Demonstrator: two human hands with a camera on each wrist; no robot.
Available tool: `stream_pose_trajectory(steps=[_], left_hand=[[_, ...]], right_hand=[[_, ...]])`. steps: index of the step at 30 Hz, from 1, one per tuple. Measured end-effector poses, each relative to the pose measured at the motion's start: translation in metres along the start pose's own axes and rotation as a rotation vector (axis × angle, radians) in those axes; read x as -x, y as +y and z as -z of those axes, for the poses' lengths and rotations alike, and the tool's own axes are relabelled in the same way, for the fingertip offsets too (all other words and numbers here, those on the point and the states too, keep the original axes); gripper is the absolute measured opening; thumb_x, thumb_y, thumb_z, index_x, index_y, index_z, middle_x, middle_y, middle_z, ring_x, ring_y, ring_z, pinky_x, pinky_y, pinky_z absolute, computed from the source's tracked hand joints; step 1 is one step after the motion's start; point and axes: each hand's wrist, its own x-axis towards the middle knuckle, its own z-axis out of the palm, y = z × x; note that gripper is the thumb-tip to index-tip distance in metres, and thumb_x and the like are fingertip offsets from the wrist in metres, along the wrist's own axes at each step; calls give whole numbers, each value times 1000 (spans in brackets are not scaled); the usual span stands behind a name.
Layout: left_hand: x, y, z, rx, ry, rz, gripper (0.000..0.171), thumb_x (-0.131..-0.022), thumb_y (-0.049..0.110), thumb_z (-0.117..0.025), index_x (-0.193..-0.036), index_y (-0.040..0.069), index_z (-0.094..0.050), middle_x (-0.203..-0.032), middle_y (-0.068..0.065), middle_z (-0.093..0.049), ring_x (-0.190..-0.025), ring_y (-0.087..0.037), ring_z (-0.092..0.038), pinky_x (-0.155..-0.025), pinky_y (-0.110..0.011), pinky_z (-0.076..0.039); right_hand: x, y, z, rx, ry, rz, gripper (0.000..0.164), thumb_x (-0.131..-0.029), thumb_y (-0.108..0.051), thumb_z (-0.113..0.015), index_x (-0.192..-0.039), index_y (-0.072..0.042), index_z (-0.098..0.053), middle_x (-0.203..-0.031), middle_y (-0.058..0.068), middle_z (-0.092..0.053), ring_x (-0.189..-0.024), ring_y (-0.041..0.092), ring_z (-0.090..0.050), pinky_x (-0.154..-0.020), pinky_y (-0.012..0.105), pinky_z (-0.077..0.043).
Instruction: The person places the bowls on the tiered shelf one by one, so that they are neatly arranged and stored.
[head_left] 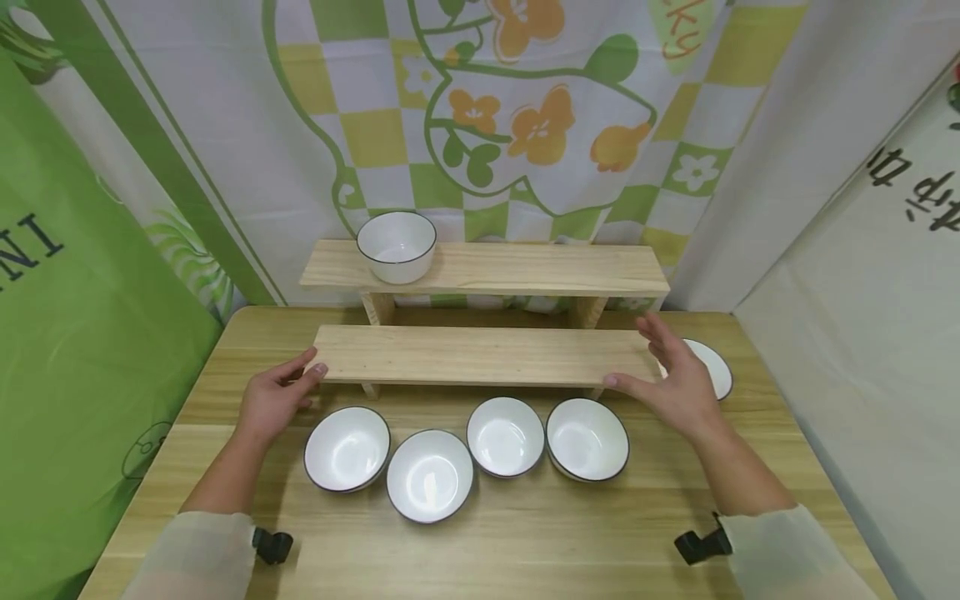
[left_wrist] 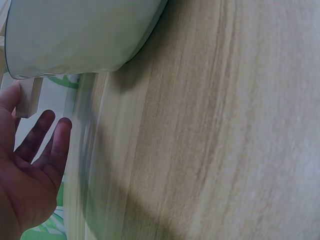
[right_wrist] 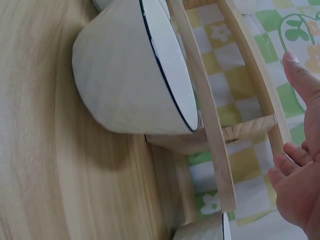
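A two-tier wooden shelf stands on the table, with a lower board [head_left: 480, 356] in front of a higher upper board [head_left: 517, 267]. My left hand [head_left: 273, 404] is at the lower board's left end, its thumb tip right at the front corner; in the left wrist view its fingers [left_wrist: 59, 145] are extended and spread. At the right end, my right hand [head_left: 686, 387] has its thumb and fingers apart and overlaps the board. Several white dark-rimmed bowls stand in front: the leftmost [head_left: 347, 450], a second [head_left: 430, 477], a third [head_left: 506, 437] and the rightmost [head_left: 587, 439].
Another white bowl [head_left: 397, 247] sits on the upper board's left part. Partly hidden behind my right hand is a white dark-rimmed dish [head_left: 711, 367] on the table. A patterned curtain [head_left: 525, 150] hangs behind the shelf, and a green cloth [head_left: 90, 333] borders the left side.
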Motion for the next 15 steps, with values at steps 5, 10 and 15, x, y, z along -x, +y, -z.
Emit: stream_pose_trajectory(steps=[5,10,15], left_hand=[[0,1,-1,-2,0,1,67,-94,53,-74,-148,16,-59,-138,-26,-62,-91,-22,-76,-73,-28,-63],[1,1,0,-5,-5,9,68,-94,54,-73,-149,17,-58,-139,-26,-61,-92,-23,-76,-75,-29,-64],[1,1,0,-1,-4,13,69,-93,55,-74,-149,17,-58,-140,-26,-60,-91,-23,-76,-74,-29,-64]], right_hand=[[4,9,5,-26,8,5,115,-79,-28,-94,-166,-9,-22,-163,16,-38,-148,40,-37,-121,51,-33],[7,16,10,-37,5,-38,115,-81,-31,-93,-166,-10,-20,-164,14,-36,-149,46,-32,-121,56,-31],[11,23,16,-33,16,-61,116,-81,-32,-93,-166,-8,-19,-167,15,-32,-150,51,-27,-120,62,-28]])
